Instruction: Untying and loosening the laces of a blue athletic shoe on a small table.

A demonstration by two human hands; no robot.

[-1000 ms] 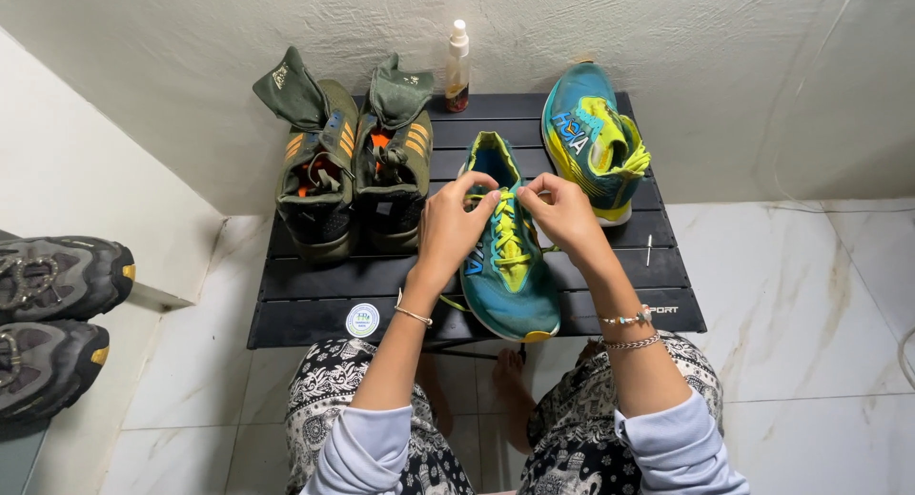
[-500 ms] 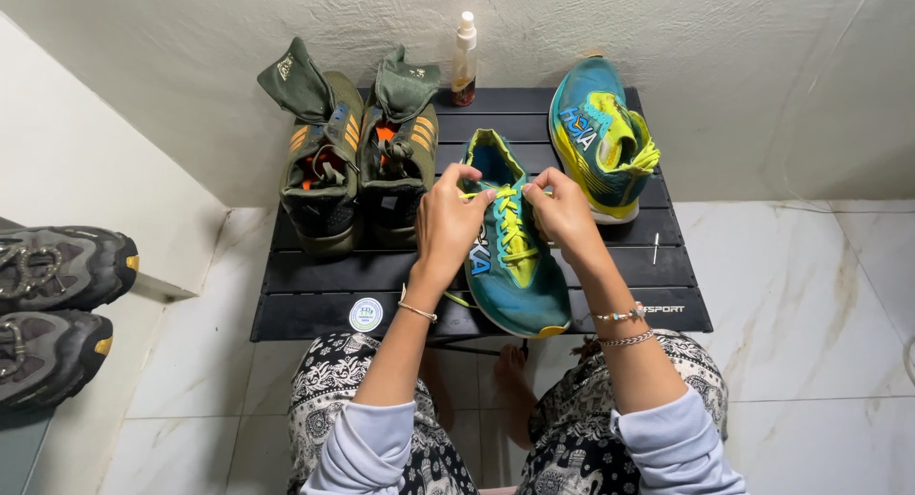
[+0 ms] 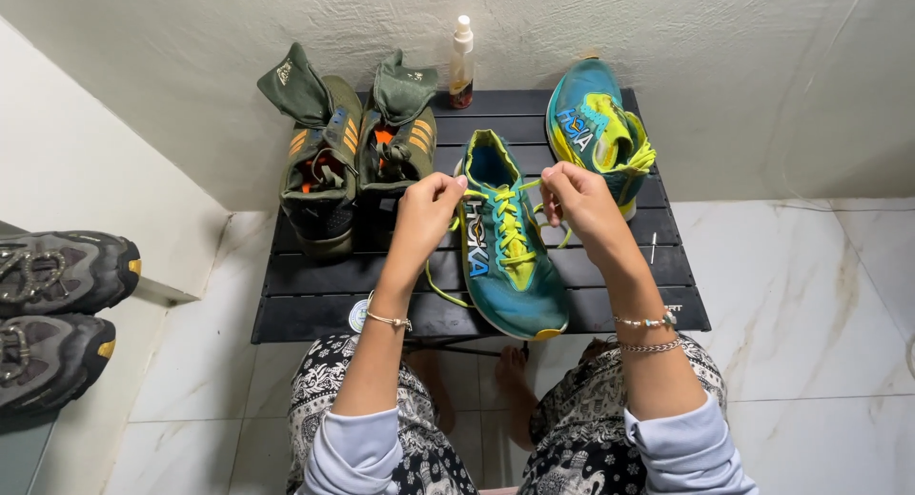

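A teal and blue running shoe with yellow laces lies on a small black slatted table, toe pointing toward me. My left hand pinches the left lace end near the top eyelets. My right hand pinches the right lace end on the other side of the shoe's opening. Both laces are pulled out sideways from the collar. The matching shoe leans on its side at the table's back right.
A pair of olive green high boots stands at the table's back left. A small spray bottle stands against the white wall. Two grey hiking shoes rest on a ledge at far left. Marble floor tiles surround the table.
My hands have moved apart, drawing the two lace ends out to either side of the shoe. The shoe stays in place.
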